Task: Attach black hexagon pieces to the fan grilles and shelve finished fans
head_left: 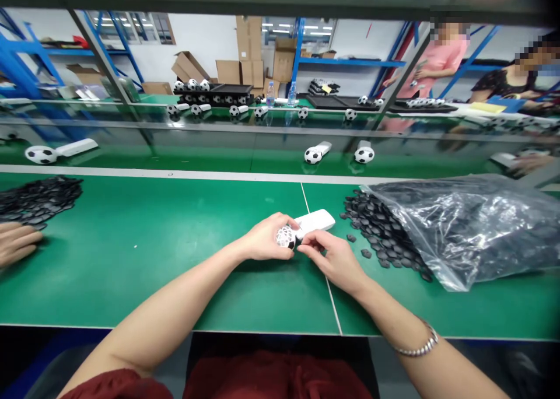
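My left hand [268,237] is closed around the ball end of a white-handled soccer-ball piece [315,222], which it holds just over the green table. Open white lattice shows on the ball's upper side, and a black patch sits low on it. My right hand [329,254] is closed in a pinch right beside the ball, with a small black piece [299,241] at its fingertips, partly hidden. To the right of this hand lies a spread of loose black pentagon pieces [378,230], spilling from a clear plastic bag [476,230].
At the left edge, another person's hand [17,244] rests by a pile of black pieces [41,198]. Beyond the table's pale rail [196,174], finished-looking soccer-ball pieces [314,154] lie on a green surface. Two people [441,58] are at the far right.
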{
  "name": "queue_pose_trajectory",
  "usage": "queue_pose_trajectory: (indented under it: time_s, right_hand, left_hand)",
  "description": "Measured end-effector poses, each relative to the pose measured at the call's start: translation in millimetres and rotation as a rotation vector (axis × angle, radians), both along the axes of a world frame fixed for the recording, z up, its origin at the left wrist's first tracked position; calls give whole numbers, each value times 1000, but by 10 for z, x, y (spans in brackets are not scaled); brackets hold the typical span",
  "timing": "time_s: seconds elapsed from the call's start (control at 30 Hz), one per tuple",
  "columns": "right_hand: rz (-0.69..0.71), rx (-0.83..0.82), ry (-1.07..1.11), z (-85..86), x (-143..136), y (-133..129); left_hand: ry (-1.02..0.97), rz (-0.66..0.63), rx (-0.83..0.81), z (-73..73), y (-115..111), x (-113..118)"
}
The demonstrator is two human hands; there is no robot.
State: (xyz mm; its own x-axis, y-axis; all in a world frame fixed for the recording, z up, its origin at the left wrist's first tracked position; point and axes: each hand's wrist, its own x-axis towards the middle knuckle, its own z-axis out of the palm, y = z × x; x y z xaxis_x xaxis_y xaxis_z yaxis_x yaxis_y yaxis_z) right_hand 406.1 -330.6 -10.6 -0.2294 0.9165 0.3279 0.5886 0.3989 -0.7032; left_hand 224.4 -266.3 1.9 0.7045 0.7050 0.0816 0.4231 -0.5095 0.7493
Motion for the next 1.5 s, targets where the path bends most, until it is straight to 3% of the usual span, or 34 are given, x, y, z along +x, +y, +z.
queue_pose_trajectory:
  time_s: [0.3,0.43,0.57,0.73,0.83,0.93,1.03,1.13,1.27,1.5]
  right_hand:
    - [-27,72,57,63,56,-50]
    - [16,85,44,63,28,-81]
    - [42,115,-10,52,24,-90]
    - [88,141,-80,26,28,-85]
    - [117,128,-103,21,27,-77]
    - [127,105,-117,17,37,-64]
    - [121,80,-117,12,54,-53]
    - [134,59,-104,19,63,-55]
    - [140,29,-94,37,66,-65]
    - [155,-5,-76,40,63,-89]
  left_hand:
    - [-64,31,-72,9,-2,-29]
    - [-90,52,-229,92,141,-80]
    - [-144,245,-275,250,535,-100]
    - [-190,555,-88,343,1341,-55]
    - [-155,732,37,269,1758,-54]
    - [-70,898,160,68,1958,-91]
    - [10,954,269,-164,1984,-130]
    - [73,881,344,-309,1945,-155]
    - [142,788,399,-360,1859,-180]
    - [233,842,493,-347,1645,-198]
